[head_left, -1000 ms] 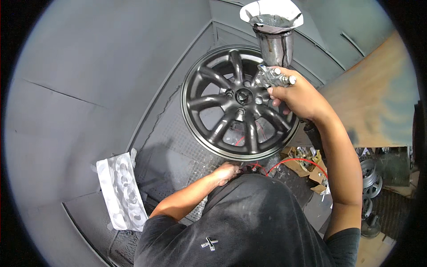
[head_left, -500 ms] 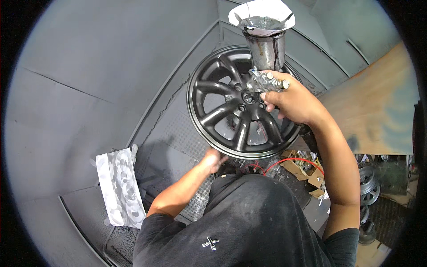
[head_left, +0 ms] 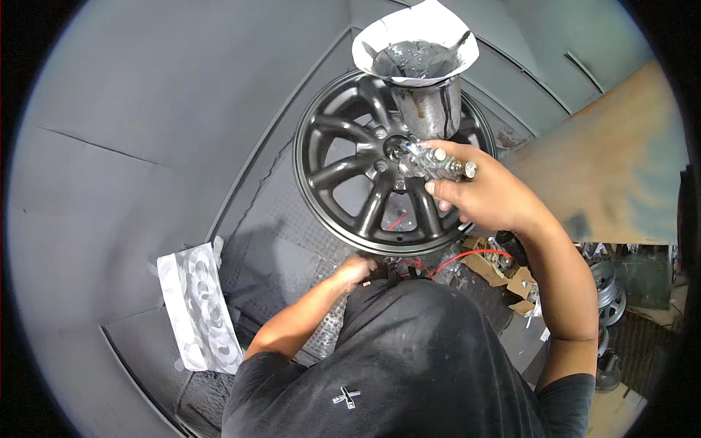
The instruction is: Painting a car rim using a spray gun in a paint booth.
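A dark grey multi-spoke alloy wheel is held up in front of me, its spoked face toward me. My right hand grips a metal spray gun, held over the wheel's hub on the right side. Atop the gun is a paint-streaked metal cup, lined with a white paper cone and containing dark liquid. Just below the wheel's near rim, my left hand is closed, its fingers curled round something dark that I cannot make out.
Grey sheeted walls curve round the left and back. A patterned white-and-grey panel leans at lower left. A red hose runs beneath the wheel. Right stand a stained brown board, an opened cardboard box and several silver wheels.
The spray gun with its cup has come slightly nearer and lower across the wheel. The wheel's spokes and bolt holes sit at a different turn. My left hand has shifted slightly.
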{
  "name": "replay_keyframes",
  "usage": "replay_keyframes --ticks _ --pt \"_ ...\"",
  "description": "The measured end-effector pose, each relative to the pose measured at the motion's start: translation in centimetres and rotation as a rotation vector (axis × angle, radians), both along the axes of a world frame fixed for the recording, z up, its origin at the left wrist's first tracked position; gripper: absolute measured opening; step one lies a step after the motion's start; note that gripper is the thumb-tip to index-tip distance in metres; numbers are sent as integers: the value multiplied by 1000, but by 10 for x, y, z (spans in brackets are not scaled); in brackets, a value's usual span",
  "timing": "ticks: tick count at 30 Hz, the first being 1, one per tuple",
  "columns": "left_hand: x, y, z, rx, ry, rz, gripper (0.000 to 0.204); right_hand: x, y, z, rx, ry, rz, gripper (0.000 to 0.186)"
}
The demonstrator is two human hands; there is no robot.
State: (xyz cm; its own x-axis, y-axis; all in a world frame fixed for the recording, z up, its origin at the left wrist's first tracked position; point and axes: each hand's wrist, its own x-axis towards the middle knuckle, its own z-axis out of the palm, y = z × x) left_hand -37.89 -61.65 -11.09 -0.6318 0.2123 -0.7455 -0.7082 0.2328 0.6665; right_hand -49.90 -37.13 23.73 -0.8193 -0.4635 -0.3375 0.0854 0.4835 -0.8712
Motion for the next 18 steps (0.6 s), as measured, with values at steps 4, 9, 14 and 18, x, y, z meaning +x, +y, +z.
replay_keyframes --ticks 4,9,14,18 --pt "-30 -29 -23 193 137 735 29 0 8 -13 -84 1 -5 49" --pt "-39 -23 1 250 29 700 25 0 10 -8 -12 -80 -26 50" --pt "-10 25 0 191 -199 440 40 1 14 -18 -26 50 7 51" --pt "10 20 -4 58 -9 14 34 5 15 -14 96 102 -43 52"
